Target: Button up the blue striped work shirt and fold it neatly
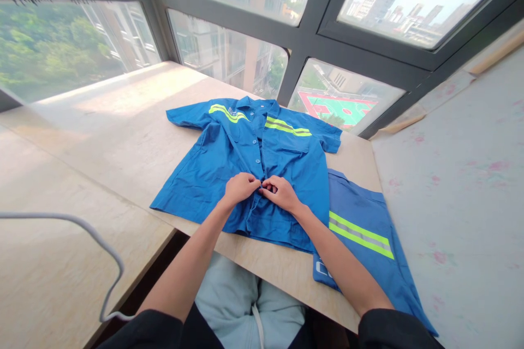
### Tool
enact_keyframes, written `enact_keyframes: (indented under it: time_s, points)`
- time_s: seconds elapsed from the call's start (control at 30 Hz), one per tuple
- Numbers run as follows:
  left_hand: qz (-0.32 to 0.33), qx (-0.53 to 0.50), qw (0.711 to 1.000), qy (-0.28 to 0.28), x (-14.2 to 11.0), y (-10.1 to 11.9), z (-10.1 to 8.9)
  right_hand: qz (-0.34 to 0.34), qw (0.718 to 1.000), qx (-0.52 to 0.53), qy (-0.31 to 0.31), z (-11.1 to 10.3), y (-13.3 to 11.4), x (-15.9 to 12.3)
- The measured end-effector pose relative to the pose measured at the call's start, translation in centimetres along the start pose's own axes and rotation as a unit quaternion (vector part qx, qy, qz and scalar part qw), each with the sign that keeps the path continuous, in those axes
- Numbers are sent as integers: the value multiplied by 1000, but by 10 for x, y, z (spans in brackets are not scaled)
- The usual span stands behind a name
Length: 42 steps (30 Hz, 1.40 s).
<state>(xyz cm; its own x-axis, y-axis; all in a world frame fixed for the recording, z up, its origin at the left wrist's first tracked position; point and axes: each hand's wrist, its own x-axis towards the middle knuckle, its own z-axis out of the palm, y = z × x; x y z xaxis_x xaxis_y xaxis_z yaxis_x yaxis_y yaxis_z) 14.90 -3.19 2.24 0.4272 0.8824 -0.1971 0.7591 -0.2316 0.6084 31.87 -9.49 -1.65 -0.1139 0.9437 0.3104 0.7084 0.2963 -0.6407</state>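
A blue short-sleeved work shirt (200, 169) with yellow-green reflective bands on its chest lies spread out, front side up, collar towards the window. At the lower middle of its front, my left hand (241, 187) pinches the edge of the button placket. My right hand (280, 193) meets it there, fingers curled and closed on the opposite placket edge. The fingertips of both hands almost touch. Whatever button sits between them is hidden by the fingers. Above the hands, several pale buttons show along the placket, and the shirt front gapes near the collar.
Folded blue garment (360, 212) with a reflective band lies at the right, partly under my right forearm. A grey cable (94, 234) curves over the left side of the pale tabletop (82, 174). Windows (229, 43) stand behind, a flowered wall (458, 191) at right.
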Motion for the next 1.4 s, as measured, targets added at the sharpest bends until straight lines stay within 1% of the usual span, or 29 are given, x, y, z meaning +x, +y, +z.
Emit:
enact_keyframes:
  time_s: [0.1, 0.23, 0.3, 0.4, 0.47, 0.53, 0.67, 0.77, 0.83, 1.0, 1.13, 1.2, 1.3, 1.4]
  points:
    - [-3, 2, 1000, -3, 1, -1, -1, 25, 1000, 0, 10, 4, -4, 0]
    - [4, 2, 1000, -5, -1, -5, 0, 56, 998, 25, 6, 4, -9, 2]
    - [24, -7, 999, 22, -4, -8, 4, 68, 997, 39, -1, 3, -10, 4]
    - [47, -18, 995, 80, -9, -9, 14, 91, 994, 66, -9, 2, -9, 5]
    - [42, -14, 993, 108, -13, -7, 19, 109, 991, 81, -7, 1, -8, 6]
    - [34, -6, 992, 122, -15, -3, 23, 117, 989, 88, -4, 1, -7, 5]
    - [20, 1, 992, 121, -15, 2, 23, 86, 994, 68, 6, 2, -7, 2]
    - [14, -1, 992, 122, -14, 1, 24, 58, 998, 34, 16, 2, -10, 1]
    - [19, -12, 991, 132, -14, -1, 26, 47, 998, 25, 23, 2, -11, 0]
    - [58, -63, 984, 157, -17, -9, 28, 33, 999, 30, 31, 2, -12, -1]
    - [110, -65, 981, 148, -20, -16, 27, 38, 998, 33, 45, 1, -12, -1]
    - [143, -58, 978, 140, -22, -19, 27, 43, 996, 52, 52, 1, -11, -1]
    - [184, -49, 973, 133, -29, -23, 28, 69, 990, 97, 71, 1, -8, 0]
    - [193, -52, 971, 131, -39, -27, 27, 107, 982, 128, 93, 2, -6, 0]
